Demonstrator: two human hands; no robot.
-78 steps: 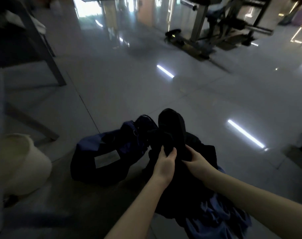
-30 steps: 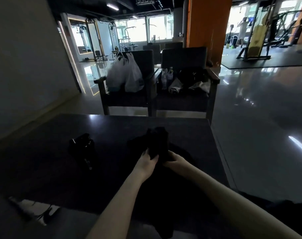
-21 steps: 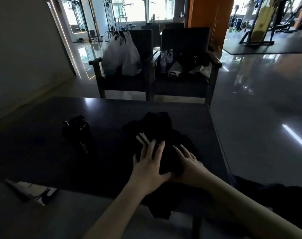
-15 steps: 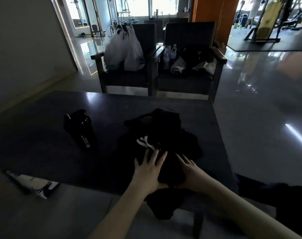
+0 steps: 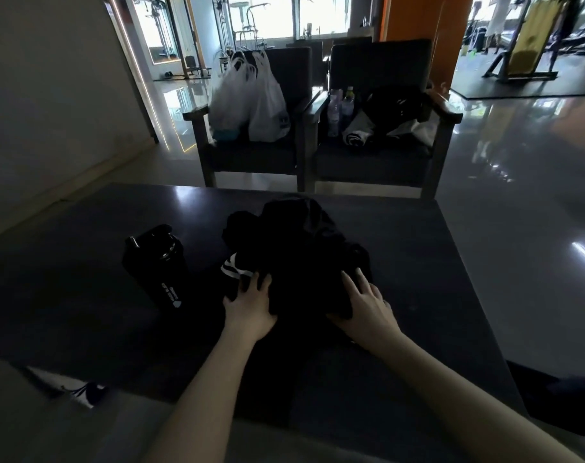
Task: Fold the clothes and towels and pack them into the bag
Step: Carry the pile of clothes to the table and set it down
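Observation:
A crumpled black garment [image 5: 301, 248] with white stripes at its left edge lies in a heap on the dark table [image 5: 418, 269]. My left hand [image 5: 251, 305] rests on the garment's near left side, just below the stripes, with its fingers spread. My right hand [image 5: 368, 305] lies on the near right side with straight fingers on the cloth. Both hands are a short way apart, with a fold of black cloth between them. The dim light hides the garment's shape and its near edge.
A black shaker bottle [image 5: 157, 262] stands left of the garment, close to my left hand. Two dark armchairs [image 5: 254, 155] behind the table hold white plastic bags [image 5: 251, 98], bottles [image 5: 339, 106] and clothes. A dark mass [image 5: 568, 402] lies on the floor at the lower right.
I lifted the black garment off the floor pile beside the bag, turned and laid it on the table. Since then my hands have flattened on it and moved apart, the left one sliding left.

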